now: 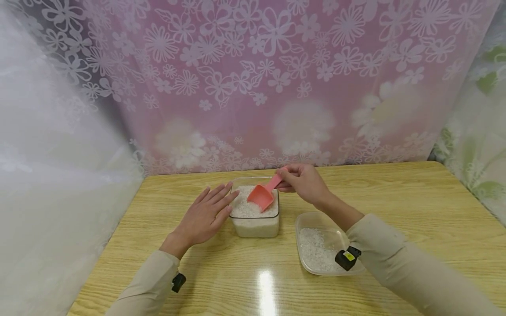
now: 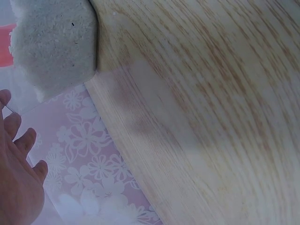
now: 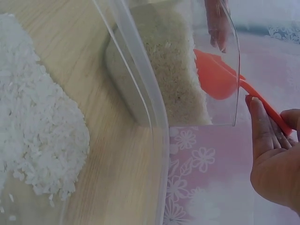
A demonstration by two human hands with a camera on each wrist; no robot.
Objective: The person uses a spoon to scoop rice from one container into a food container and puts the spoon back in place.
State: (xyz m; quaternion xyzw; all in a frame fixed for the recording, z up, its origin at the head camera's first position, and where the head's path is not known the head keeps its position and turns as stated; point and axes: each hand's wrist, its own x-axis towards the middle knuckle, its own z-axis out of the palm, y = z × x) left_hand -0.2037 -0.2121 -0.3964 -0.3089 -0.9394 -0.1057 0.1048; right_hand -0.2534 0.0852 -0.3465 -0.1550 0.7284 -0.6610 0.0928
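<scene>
My right hand (image 1: 304, 182) grips the handle of a pink-red plastic scoop (image 1: 262, 197), thumb on one side and fingers on the other. The scoop's bowl rests against the rice (image 1: 243, 207) inside a clear square container (image 1: 254, 228); its lower edge meets the grains. At the container's left rim, my left hand (image 1: 203, 217) lies with its fingers straight, fingertips at the wall. The right wrist view shows the scoop (image 3: 218, 77) through the clear wall, above the rice level. In the left wrist view only part of the left hand (image 2: 21, 173) shows.
A shallow translucent tub (image 1: 299, 245) with loose rice (image 1: 316, 252) sits at right, partly under my right forearm. The wood-grain table (image 1: 221, 281) ends at a pink floral curtain (image 1: 253, 109) behind. Pale sheeting (image 1: 59, 153) hangs at left.
</scene>
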